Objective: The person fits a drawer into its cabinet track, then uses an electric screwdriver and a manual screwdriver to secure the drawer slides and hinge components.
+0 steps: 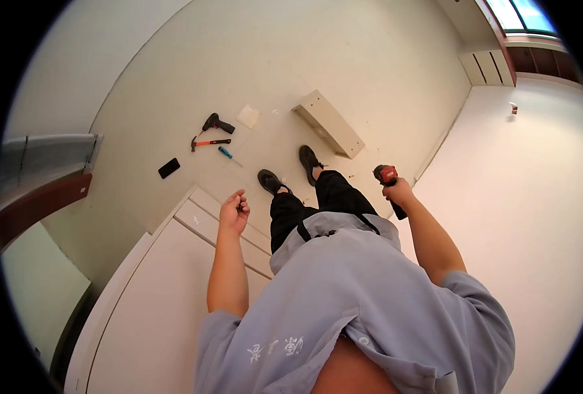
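Note:
My right hand (398, 191) is wrapped round the grip of a red and black cordless drill (387, 174), held out to my right with its head pointing away from me. Over the pale cabinet my left hand (232, 214) is raised, palm partly up and fingers curled. Something small and dark (240, 208) lies in those fingers, too small to name. Between the two hands are my legs and dark shoes on the floor.
On the floor ahead lie a second cordless drill (218, 124), a claw hammer (211, 142), a blue-handled screwdriver (226, 153), a black phone (169, 168) and a white sheet (248, 117). A pale open box frame (331, 126) rests beyond my feet. The cabinet (153, 302) stands at left, a white wall (501, 217) at right.

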`<state>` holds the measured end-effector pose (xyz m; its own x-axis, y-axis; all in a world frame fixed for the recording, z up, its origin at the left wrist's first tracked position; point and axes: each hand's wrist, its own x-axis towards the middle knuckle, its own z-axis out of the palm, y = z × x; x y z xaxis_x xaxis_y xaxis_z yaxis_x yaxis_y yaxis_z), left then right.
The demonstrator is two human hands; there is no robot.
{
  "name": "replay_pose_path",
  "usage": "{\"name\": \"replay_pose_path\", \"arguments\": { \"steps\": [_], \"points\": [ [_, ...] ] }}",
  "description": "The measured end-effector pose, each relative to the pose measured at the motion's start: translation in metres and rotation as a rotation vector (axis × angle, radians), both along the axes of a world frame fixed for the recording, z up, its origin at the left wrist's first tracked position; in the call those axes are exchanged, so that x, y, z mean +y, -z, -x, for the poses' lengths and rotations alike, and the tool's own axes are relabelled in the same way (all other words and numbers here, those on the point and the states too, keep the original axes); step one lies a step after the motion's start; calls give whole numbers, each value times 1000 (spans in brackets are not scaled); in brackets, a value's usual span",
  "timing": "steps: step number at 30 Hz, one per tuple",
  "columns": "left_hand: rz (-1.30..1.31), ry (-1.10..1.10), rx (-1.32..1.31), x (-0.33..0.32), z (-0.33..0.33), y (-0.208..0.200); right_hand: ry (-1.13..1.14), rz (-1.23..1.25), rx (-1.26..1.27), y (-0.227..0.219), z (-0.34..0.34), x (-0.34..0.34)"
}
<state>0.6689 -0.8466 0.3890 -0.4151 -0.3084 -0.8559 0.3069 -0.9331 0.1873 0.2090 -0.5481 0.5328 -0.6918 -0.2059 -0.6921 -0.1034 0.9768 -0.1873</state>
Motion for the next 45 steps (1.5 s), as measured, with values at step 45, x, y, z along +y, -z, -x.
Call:
{"name": "replay_pose_path", "arguments": {
  "steps": [45],
  "points": [
    [38,-379,117,-116,320,-158,-437,-40,-199,24,385,-299]
  ]
}}
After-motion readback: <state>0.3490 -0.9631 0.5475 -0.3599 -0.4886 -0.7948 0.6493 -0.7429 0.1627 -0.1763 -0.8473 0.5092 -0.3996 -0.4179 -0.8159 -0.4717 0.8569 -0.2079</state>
